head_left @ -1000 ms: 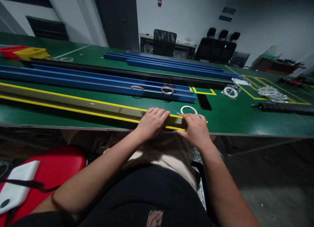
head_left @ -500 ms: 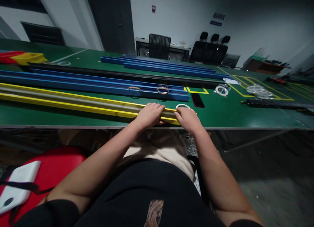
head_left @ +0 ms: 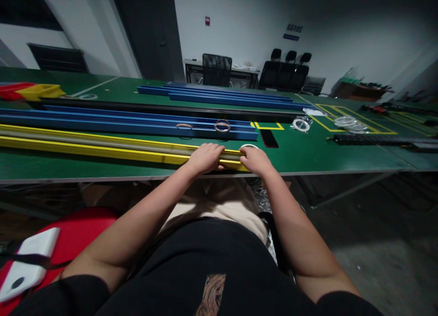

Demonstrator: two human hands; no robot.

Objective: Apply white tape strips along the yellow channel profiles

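A long yellow channel profile (head_left: 137,152) lies along the near side of the green table (head_left: 308,158), with a greyish strip showing in its groove. Over it, close to its right end, my left hand (head_left: 207,158) is closed with the fingers across the far edge and the thumb at the near side. My right hand (head_left: 255,160) grips the profile's right end. Part of a white ring (head_left: 249,146), like a tape roll, shows just behind that hand. Two brown rings, one of them upright (head_left: 222,126), sit at the blue channel profiles (head_left: 143,124) beyond.
A phone (head_left: 269,138) lies right of the blue profiles. Farther back are a black profile (head_left: 153,110) and more blue profiles (head_left: 219,96). Wrapped white rolls (head_left: 301,125) and a dark bar (head_left: 369,140) lie to the right. A red stool (head_left: 85,222) stands at lower left.
The camera view has shifted slightly. The yellow profile appears rolled a little, with more of its near side wall showing. Both hands keep their hold near its right end.
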